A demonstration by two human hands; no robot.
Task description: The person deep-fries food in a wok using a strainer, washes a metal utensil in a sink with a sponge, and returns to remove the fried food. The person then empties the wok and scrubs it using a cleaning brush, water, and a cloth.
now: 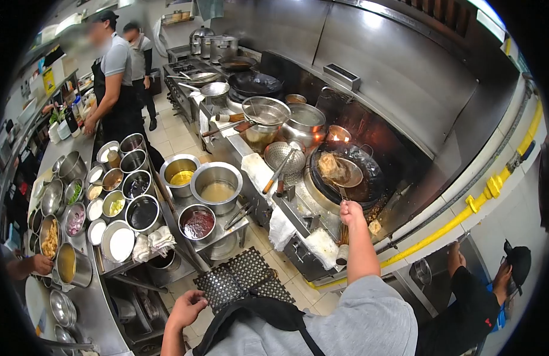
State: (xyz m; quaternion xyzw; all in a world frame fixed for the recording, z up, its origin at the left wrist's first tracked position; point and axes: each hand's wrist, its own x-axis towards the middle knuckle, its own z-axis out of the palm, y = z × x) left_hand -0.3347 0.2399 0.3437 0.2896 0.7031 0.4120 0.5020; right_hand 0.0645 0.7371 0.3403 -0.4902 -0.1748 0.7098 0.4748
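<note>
The golden-brown clump of food (329,167) sits in the round black wok (374,171), beside the round, long-handled metal scoop (349,174). My right grip (352,212) is closed around its handle; I'd hold the scoop low to limit splashing. My left grip (188,307) hangs loosely parted, apparently empty.

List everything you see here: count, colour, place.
Woks: at least two, black, upper middle, centre right
Food: one piece, brown, in nearer wok
Ladle: one, grey, over it
Strainers: at least two, grey, centre
Pots: many, grey, left and centre
Cloths: several, white, left and centre
Pipe: one, yellow, right
Mat: one, black, bottom centre
People: at least three, black or grey tops, left and right
Left hand: one, bare, bottom
Right hand: one, bare, on ladle handle
</note>
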